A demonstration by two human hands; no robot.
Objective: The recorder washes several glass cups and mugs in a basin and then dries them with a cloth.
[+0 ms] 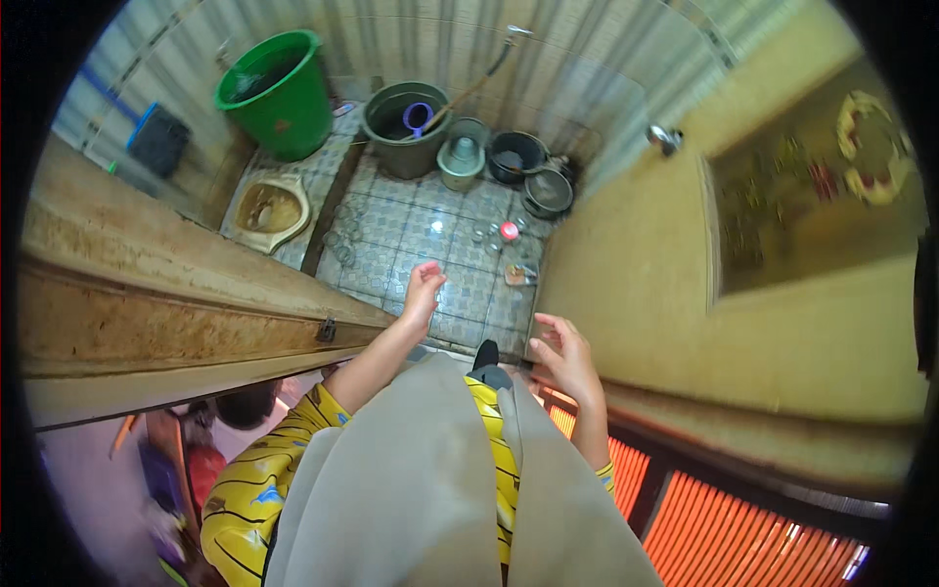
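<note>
My left hand (pixel 423 293) hangs in the air over the tiled floor (pixel 391 230), its fingers loosely bent and holding nothing. My right hand (pixel 565 358), also empty, is raised beside the yellowish wall with thumb and fingers apart. Beyond the hands, glass jars (pixel 489 238) stand on the tiles, with a red-lidded jar (pixel 509 231) among them. Nearer lies a small packet (pixel 520 275). More clear glassware (pixel 342 235) is on the floor at the left, near the squat toilet (pixel 298 215).
A green tub (pixel 293 127) and a dark grey bucket (pixel 406 161) with a purple dipper (pixel 418 118) stand at the back. Several pails and basins, including a black bucket (pixel 516 157), sit farther right. A wooden door frame (pixel 196 303) is close on my left. One shoe (pixel 486 354) shows below.
</note>
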